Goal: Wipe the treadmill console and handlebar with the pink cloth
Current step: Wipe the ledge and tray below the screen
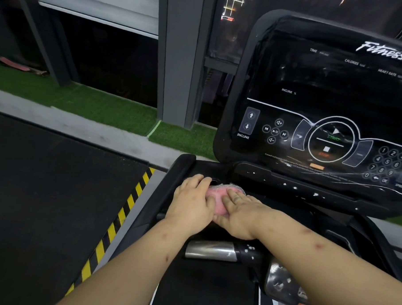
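Observation:
The pink cloth (216, 194) lies bunched on the black tray below the treadmill console (324, 107), at its left end. My left hand (193, 202) lies flat over the cloth's left side, fingers stretched forward. My right hand (238, 214) presses on the cloth's right side with straight fingers pointing left. A mesh-like edge of the cloth shows beyond my fingertips. The console's dark panel carries incline, start and stop buttons and a number pad. A chrome-and-black handlebar grip (216, 251) runs below my wrists.
The treadmill's black side rail (161, 196) runs left of my hands. Black floor matting with a yellow-black hazard stripe (113, 234) lies at left, green turf (105, 109) and a grey pillar (178, 59) beyond it. A second chrome grip (281, 285) sits at lower right.

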Motion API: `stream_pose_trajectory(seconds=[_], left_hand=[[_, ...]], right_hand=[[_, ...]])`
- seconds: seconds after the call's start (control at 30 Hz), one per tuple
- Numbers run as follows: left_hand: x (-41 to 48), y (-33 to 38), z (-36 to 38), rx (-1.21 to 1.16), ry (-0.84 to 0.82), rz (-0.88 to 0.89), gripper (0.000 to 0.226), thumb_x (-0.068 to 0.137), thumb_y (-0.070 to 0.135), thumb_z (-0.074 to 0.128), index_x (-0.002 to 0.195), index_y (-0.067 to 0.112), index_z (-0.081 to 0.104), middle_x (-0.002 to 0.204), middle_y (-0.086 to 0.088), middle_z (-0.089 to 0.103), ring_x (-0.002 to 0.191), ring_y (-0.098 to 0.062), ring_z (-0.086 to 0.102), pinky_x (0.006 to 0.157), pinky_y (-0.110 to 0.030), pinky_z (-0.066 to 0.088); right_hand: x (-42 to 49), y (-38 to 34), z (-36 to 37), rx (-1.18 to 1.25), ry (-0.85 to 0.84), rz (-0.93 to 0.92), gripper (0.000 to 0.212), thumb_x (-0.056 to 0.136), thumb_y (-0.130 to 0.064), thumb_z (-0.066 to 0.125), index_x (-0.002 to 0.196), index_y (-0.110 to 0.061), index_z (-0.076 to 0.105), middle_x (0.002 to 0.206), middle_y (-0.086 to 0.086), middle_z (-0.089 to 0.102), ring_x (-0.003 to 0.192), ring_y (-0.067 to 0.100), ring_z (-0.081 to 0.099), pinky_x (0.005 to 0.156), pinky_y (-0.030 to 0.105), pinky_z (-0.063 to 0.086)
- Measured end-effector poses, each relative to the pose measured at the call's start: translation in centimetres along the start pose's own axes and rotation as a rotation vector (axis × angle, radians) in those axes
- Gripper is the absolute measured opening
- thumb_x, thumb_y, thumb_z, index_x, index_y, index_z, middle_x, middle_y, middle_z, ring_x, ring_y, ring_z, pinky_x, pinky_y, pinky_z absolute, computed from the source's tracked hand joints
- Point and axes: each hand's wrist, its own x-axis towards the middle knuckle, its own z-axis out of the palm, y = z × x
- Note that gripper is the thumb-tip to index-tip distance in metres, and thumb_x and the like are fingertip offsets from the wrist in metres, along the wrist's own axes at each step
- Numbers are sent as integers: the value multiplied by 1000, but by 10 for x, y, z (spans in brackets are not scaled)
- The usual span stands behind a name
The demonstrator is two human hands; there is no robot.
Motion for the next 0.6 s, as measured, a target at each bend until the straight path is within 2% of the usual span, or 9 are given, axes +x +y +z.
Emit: stream_pose_trajectory(seconds=[0.27,0.4,0.6], left_hand=[[5,27,-2,-93,50,36,57,105,36,43,159,21,34,166,0,28,153,-17,20,127,-44,18],[2,36,-2,-66,79,72,57,104,35,45,159,23,35,166,1,27,154,-17,19,127,-44,16],[4,46,-3,50,64,150,67,101,48,33,164,32,17,173,1,6,159,-18,-1,129,-49,7]], right_hand=[[-19,39,1,58,-27,114,87,101,-73,19,165,-20,-2,172,6,-13,159,25,-10,129,43,-2],[-13,28,-2,79,4,74,86,100,-74,22,165,-24,-4,172,5,-16,159,27,-11,129,45,-1],[-10,35,5,158,3,51,81,100,-72,20,164,-31,-9,171,2,-20,158,23,-17,129,44,-2]])
